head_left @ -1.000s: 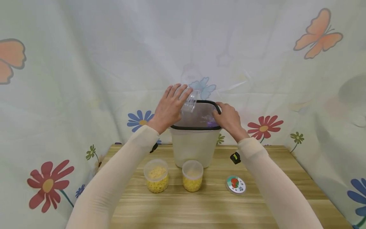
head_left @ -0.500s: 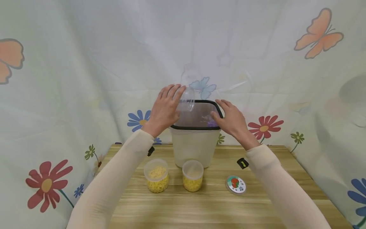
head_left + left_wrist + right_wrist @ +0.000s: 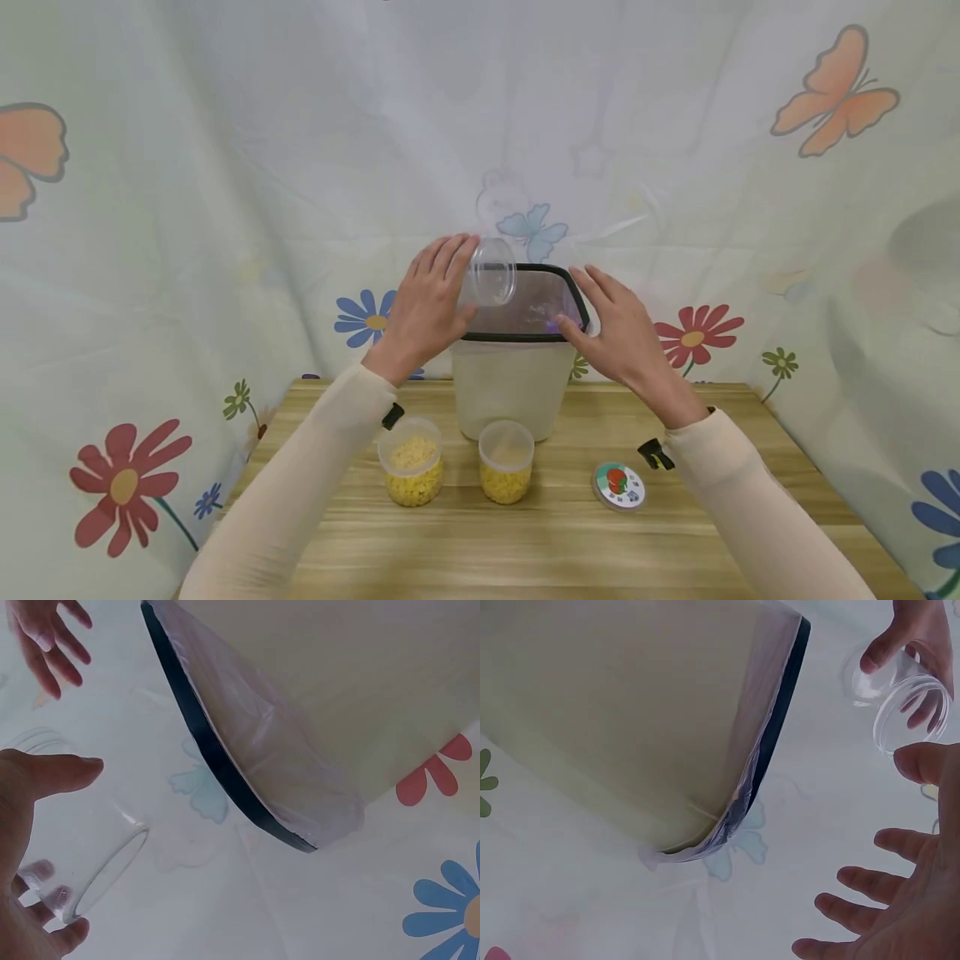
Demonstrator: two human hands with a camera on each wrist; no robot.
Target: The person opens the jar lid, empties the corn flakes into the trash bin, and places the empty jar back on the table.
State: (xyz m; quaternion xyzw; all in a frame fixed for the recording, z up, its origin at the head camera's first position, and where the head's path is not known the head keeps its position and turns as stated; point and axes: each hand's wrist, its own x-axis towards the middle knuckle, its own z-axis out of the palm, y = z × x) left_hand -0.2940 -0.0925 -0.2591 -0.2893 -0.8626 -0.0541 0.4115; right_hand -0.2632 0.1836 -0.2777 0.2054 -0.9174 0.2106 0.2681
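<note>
Vs. approx. 1 s ago, I see the R hand (image 3: 618, 329) off the bin's black rim (image 3: 517, 337) and just beside it, fingers spread and holding nothing, while the L hand (image 3: 427, 300) grips the clear jar (image 3: 495, 272) above the bin (image 3: 510, 387), round end now showing fuller. Lid (image 3: 619, 486) on the worktop (image 3: 495, 550) has a red veg pic, its small print unreadable. Wide tub (image 3: 414, 487) & narrower tub (image 3: 506, 487), both w/ yellow bits, stand in front of the bin, flowered sheet (image 3: 675, 167) behind.
</note>
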